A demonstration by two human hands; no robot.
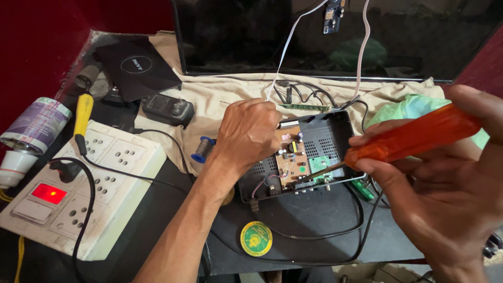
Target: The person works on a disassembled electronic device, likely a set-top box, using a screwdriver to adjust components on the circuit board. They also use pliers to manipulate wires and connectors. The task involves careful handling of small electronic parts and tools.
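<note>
Black open box [335, 137] lay flat on dark table, lid off, brown circuit board [291, 157] and small green board [318, 164] inside. Orange-handled screwdriver [414, 137] slanted, tip down at green board.

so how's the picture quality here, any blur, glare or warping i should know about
Head view: the right hand and its orange screwdriver sit close to the lens, oversized and slightly soft; the left hand and circuit board are sharp; the wide lens bows the power strip at the left edge; the dark screen shows dim reflections; the red switch light glows blown out.
</note>
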